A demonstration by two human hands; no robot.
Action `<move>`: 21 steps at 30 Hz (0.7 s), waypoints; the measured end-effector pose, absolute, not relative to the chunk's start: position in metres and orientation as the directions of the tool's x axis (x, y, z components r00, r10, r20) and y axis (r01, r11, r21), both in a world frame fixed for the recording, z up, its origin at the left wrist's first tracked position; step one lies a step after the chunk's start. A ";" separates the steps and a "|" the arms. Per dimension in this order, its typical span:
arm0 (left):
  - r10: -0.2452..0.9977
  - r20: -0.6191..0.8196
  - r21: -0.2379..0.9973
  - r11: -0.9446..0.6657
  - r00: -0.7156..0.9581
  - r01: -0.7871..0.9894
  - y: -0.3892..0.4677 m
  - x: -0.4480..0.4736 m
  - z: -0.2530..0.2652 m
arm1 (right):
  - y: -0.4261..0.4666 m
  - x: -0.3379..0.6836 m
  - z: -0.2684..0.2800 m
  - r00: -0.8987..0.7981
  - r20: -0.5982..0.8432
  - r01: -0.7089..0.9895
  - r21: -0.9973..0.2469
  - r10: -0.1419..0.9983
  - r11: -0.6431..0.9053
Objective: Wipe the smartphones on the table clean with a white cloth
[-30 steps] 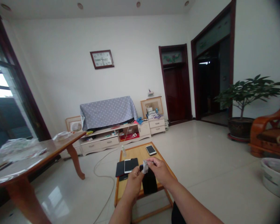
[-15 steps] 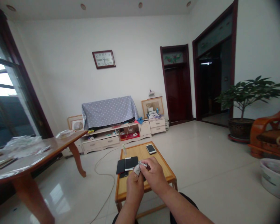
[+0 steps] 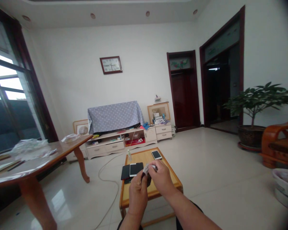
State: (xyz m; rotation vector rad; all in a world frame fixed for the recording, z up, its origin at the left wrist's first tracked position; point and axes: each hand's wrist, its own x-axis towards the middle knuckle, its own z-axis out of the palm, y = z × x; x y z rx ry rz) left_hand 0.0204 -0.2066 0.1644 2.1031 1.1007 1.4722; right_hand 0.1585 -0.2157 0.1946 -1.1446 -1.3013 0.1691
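Both hands meet above the near part of a small wooden table. Between them is a crumpled whitish cloth or tissue. My left hand is closed, its thumb and fingers pinching the cloth's lower left side. My right hand is closed too, gripping the cloth from the right. A dark, thin-edged thing shows by the left fingers; its kind is hidden by the hands. Just beyond the hands lie a white-edged tablet and a dark case. A white phone rests at the far right corner.
A small clear bottle stands at the table's far left. A cable runs over the floor. Left is a larger table with plastic bags. A white bucket, a wooden chair and a potted plant are at right.
My view has tilted up slightly, so the room sits lower. The cloth has shifted between my fingers, and more of the dark thing shows by my left hand.
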 end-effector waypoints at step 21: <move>0.656 0.752 0.561 -0.687 0.063 0.463 -0.217 0.018 0.179 | -0.216 0.150 0.194 0.373 0.667 0.460 -0.737 0.645 0.496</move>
